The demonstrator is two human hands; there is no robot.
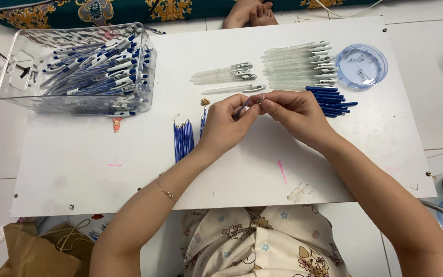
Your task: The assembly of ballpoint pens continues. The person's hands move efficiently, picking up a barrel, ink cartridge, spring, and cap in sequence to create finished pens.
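Observation:
My left hand pinches a thin blue pen refill over the middle of the white board. My right hand meets it fingertip to fingertip and holds a tiny metal spring at the refill's tip. A bundle of blue refills lies just left of my left hand. Clear pen barrels lie in a row behind my right hand, with a few more barrels to their left. Blue pen parts are stacked right of my right hand.
A clear plastic bin full of finished blue-and-white pens stands at the back left. A round blue lid holding springs sits at the back right. Another person's foot rests at the board's far edge. A brown paper bag lies lower left.

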